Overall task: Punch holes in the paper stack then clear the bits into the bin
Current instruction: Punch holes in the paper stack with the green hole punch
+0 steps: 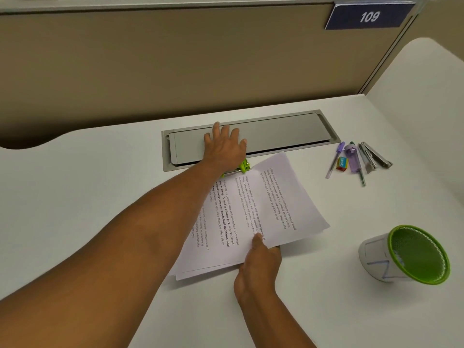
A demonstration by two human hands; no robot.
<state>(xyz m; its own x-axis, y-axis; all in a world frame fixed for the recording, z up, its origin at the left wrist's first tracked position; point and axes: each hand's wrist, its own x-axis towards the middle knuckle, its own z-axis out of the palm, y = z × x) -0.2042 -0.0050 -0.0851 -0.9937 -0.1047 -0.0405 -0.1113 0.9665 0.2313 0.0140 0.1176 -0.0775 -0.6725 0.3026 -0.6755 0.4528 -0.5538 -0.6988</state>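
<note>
The paper stack [251,217] is lying fanned between both hands, so squaring its edges first would help. The left hand [223,149] is pressing flat, fingers spread, on the green punch [243,167] (mostly hidden, apparently over the sheets' far edge). The right hand [261,257] is pinching the near edge. The bin [416,254] is waiting right of it.

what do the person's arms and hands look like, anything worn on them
Both arms are bare right down the forearms, with no sleeves in view. The left hand and right hand wear no gloves, and no rings, watch or bracelet can be seen.
</note>
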